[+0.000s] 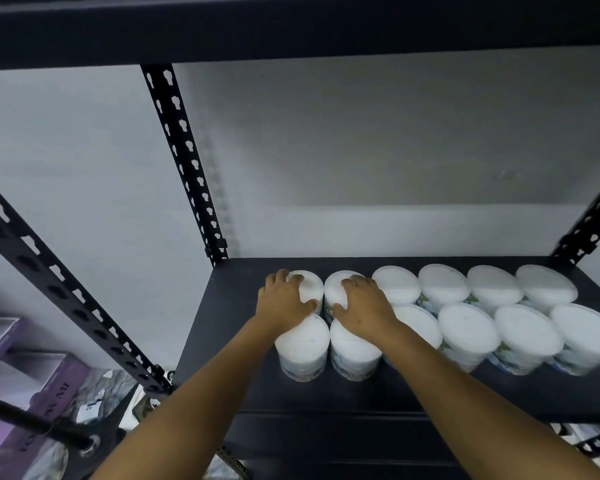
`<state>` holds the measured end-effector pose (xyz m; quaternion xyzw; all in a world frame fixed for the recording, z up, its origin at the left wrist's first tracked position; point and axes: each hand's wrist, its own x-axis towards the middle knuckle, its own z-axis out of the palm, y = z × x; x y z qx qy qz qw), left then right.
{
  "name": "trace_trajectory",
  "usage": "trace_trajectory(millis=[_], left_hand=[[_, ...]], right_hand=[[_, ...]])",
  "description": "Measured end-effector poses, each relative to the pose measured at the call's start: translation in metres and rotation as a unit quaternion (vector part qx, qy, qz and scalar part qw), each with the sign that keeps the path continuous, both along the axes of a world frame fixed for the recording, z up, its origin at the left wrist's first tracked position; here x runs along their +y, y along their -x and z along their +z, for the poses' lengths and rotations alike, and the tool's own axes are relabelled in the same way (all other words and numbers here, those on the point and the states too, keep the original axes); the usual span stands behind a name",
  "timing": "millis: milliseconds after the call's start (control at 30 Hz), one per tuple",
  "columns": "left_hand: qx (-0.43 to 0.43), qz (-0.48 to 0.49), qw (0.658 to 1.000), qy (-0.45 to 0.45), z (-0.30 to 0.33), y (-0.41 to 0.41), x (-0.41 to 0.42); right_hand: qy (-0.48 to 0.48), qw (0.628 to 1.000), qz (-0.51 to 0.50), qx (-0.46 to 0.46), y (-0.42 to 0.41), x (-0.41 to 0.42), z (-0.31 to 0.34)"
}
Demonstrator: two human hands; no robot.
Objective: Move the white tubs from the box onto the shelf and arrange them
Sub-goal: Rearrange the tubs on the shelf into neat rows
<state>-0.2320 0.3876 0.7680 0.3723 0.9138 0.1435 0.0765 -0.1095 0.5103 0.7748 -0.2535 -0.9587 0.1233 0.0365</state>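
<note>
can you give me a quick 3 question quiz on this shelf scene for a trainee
1. True or false: each hand grips the lid of a back-row tub.
2. How many tubs stand in the front row? A) four B) six C) eight
3. Fill in: the tubs stand in ___ rows.

Key:
1. True: left hand on the back left tub, right hand on its neighbour.
2. B, on the shelf.
3. Two.

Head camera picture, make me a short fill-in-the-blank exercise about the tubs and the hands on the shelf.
1. The white tubs stand on the shelf in ____ rows.
2. The left hand grips a tub in the ____ row.
3. The right hand grips the tub directly to the ____ of that one.

Missing words: two; back; right
</note>
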Motion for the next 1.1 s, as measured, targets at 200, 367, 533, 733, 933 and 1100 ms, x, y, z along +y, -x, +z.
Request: trace_trajectory(millis=[200,367,533,733,933,1100], left_hand=[[-0.044,-0.014,0.999,-0.009,0.0012,0.0014,-0.0007],[-0.004,0.006,1.0,-0.006,-0.0032,-0.0034,-0.0017],[-0.071,-0.003,0.997,-0.019,0.0015,0.0029,-0.0007],[-0.031,0.015,0.999,-0.03,-0.0032,0.0003,-0.0022],[-0.096,0.003,0.994,-0.049,-0.0021,0.004,-0.0011],[-0.088,0.012,0.994,-0.063,-0.0074,0.0059,-0.0013]], right_hand=[[-0.014,1.0,-0.009,0.0,0.0008,-0.0008,-0.0001],[-0.002,1.0,-0.003,0.004,-0.0006,-0.0015,0.0002],[-0.004,1.0,-0.008,0.009,-0.0009,-0.002,-0.0004],[0.009,1.0,0.003,0.003,-0.0026,0.0003,0.0023],[0.018,1.0,0.001,0.003,-0.0029,0.0022,0.0035],[0.012,1.0,-0.003,-0.005,-0.0019,0.0008,0.0025]])
